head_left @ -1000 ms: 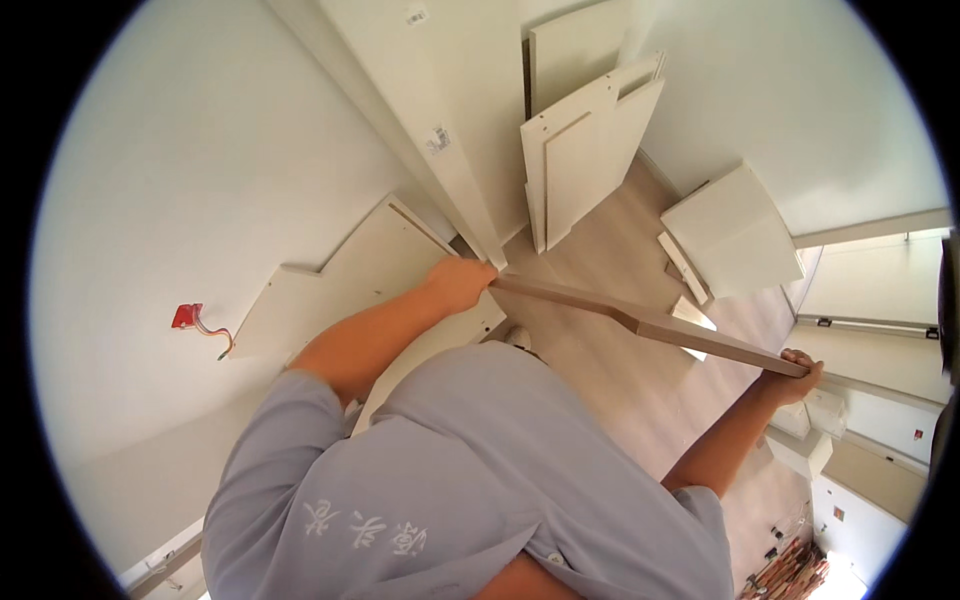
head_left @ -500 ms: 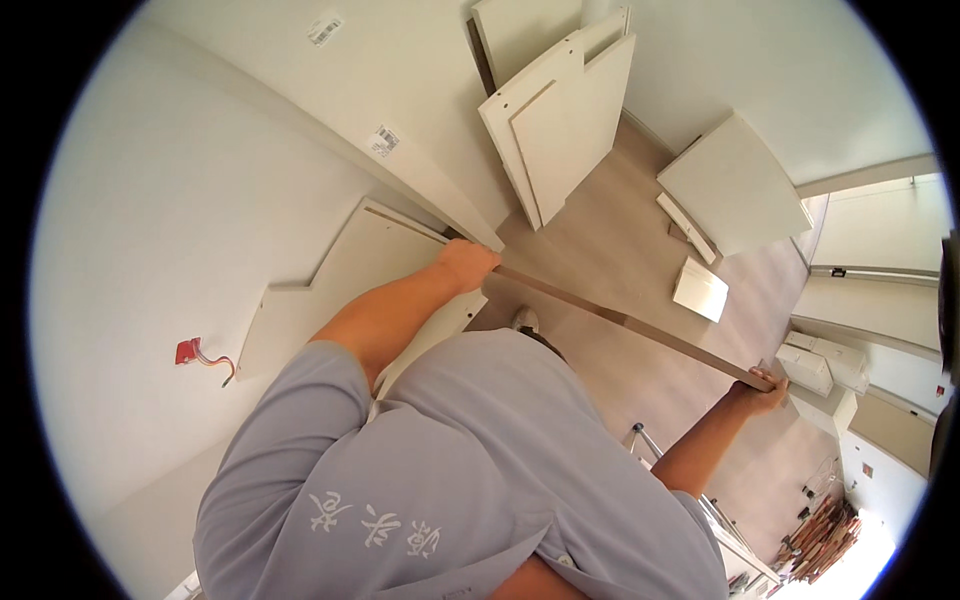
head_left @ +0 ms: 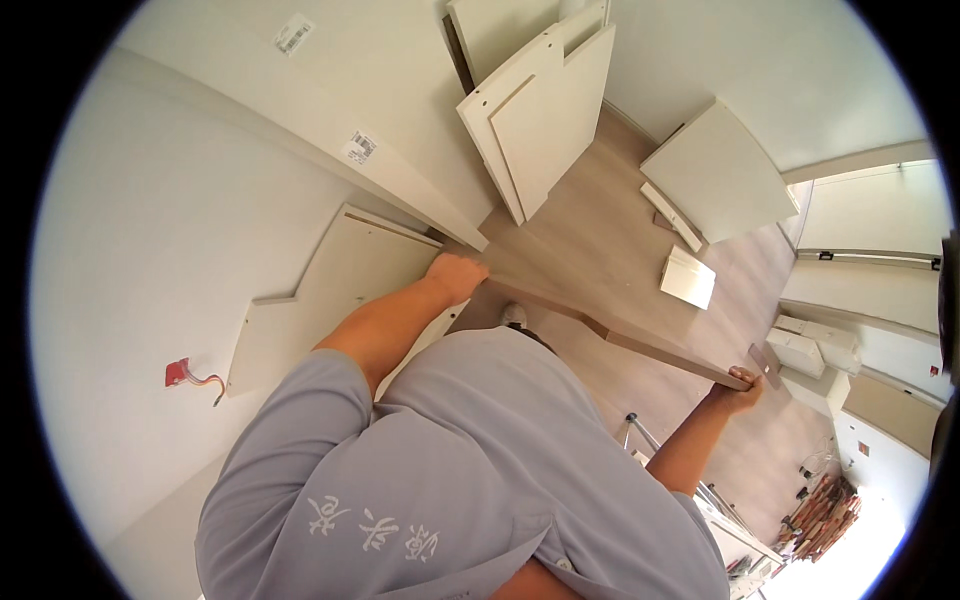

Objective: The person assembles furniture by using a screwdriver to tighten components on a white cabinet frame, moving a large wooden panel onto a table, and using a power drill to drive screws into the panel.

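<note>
I hold a long, narrow brown wooden board (head_left: 620, 333) edge-on in front of my body, level above the floor. My left hand (head_left: 455, 275) grips its left end, close to a tall white panel (head_left: 300, 120) leaning by the wall. My right hand (head_left: 738, 392) is closed on its right end. My grey shirt fills the lower middle of the view, and one shoe (head_left: 514, 315) shows under the board.
White furniture panels (head_left: 540, 110) lean against the far wall. A flat white panel (head_left: 715, 175) and a small white piece (head_left: 688, 277) lie on the wood floor. A stepped panel (head_left: 330, 290) leans at left; red wires (head_left: 185, 375) stick out of the wall.
The view has swung down and right, so the wall panels sit higher in the picture. The board stays in both hands, its right end now lower in the picture.
</note>
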`<state>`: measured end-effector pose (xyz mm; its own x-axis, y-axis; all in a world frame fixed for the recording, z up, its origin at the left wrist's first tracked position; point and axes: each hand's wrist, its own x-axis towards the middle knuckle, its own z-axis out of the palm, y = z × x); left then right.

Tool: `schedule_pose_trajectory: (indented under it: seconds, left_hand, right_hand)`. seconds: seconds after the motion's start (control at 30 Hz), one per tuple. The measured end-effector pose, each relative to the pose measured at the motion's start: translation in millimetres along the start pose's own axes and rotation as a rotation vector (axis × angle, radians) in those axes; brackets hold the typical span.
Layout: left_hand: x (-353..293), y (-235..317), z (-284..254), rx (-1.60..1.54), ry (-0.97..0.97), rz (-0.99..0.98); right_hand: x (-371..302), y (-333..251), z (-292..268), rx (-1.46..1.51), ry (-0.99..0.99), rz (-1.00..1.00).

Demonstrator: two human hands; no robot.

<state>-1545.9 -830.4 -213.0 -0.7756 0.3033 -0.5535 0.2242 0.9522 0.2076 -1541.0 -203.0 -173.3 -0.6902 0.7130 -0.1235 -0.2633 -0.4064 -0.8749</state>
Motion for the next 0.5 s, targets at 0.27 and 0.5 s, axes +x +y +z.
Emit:
schedule_pose_trajectory:
  seconds: [0.27,0.5]
  left_hand:
    - [-13.3,-2.7,-8.4,-0.200,-0.062,-0.047]
    - [-113.7,-68.2,87.6,-0.668,0.116,-0.350]
  right_hand:
    - [5.0,1.8,-2.8,-0.025,0.020,0.010]
    - [10.0,5.5,-1.7,-0.410,0.113,-0.131]
